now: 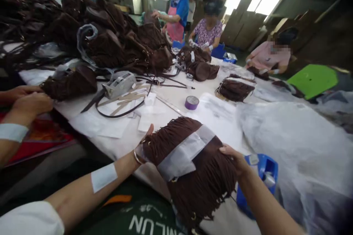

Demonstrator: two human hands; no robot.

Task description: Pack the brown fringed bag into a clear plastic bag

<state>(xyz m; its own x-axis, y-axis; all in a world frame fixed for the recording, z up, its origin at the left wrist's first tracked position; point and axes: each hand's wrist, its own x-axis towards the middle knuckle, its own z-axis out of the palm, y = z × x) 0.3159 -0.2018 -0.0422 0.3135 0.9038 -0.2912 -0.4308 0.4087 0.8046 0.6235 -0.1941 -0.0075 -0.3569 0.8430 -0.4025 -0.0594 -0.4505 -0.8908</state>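
Between my two hands is a dark brown fringed bag (204, 161), held tilted over the near edge of the table. A strip of thin white wrapping (183, 150) lies across its middle. My left hand (145, 145) grips the bag's left end, thumb up, with most of its fingers hidden behind the bag. On the right side, my right hand (233, 158) pinches the bag's edge, thumb on top and the other fingers underneath. A blue tape dispenser (257, 180) sits just beyond my right wrist.
Brown bags (110, 36) are heaped at the back left. A roll of purple tape (191, 102), a grey tape dispenser (120, 84) and white papers lie on the table. Plastic sheets (298, 147) cover the right. A co-worker's hands (31, 104) work at left; several people stand or sit behind.
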